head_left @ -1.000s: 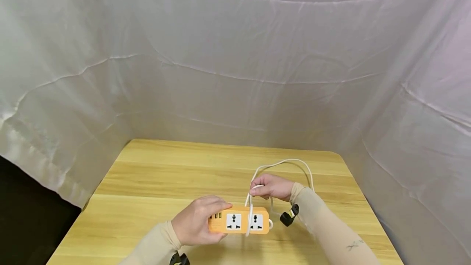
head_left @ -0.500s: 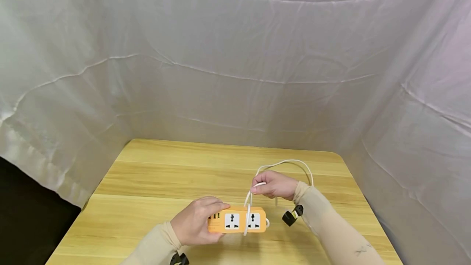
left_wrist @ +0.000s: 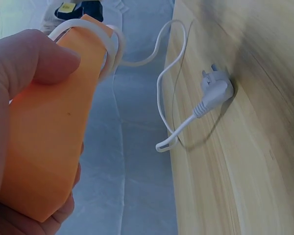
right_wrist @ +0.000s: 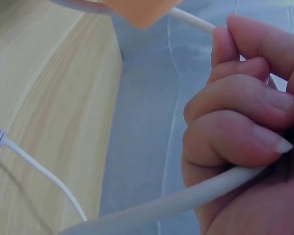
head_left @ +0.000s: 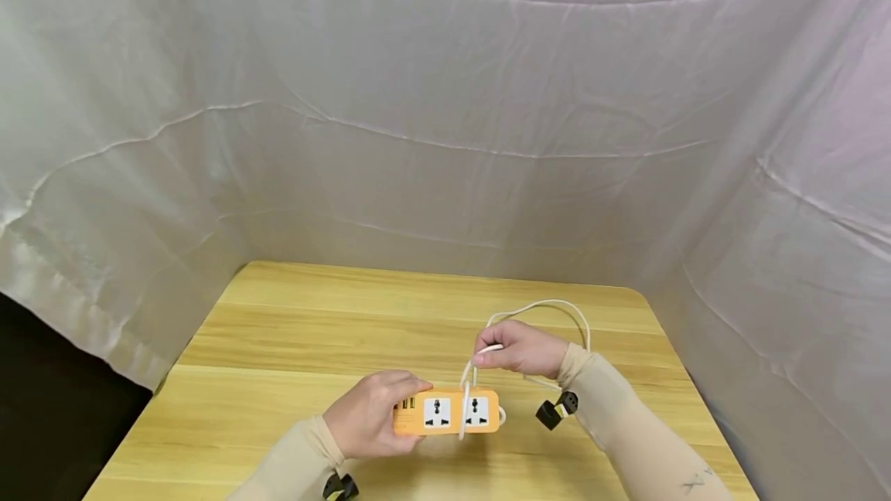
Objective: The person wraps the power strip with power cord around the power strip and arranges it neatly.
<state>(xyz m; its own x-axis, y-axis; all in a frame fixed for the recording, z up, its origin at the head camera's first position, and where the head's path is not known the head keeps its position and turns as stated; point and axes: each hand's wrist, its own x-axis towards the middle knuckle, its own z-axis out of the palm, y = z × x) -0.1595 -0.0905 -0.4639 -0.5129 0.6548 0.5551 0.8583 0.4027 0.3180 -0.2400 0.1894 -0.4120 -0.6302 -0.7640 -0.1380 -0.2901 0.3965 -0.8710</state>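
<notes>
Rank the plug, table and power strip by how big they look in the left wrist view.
1. Table: largest, running off the frame.
2. Power strip: looks large partly because it is near the camera.
3. Plug: clearly smallest.

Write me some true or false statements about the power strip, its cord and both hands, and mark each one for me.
1. The left-hand grip holds the orange power strip. True.
2. The left-hand grip covers every socket on it. False: two white socket panels show in the head view.
3. The right-hand grip holds the white cord. True.
4. The cord runs clear of the power strip's front. False: it crosses in front of it.
5. The white plug rests on the wooden table. True.
6. The plug's prongs are out of sight in the left wrist view. False: two prongs show there.
</notes>
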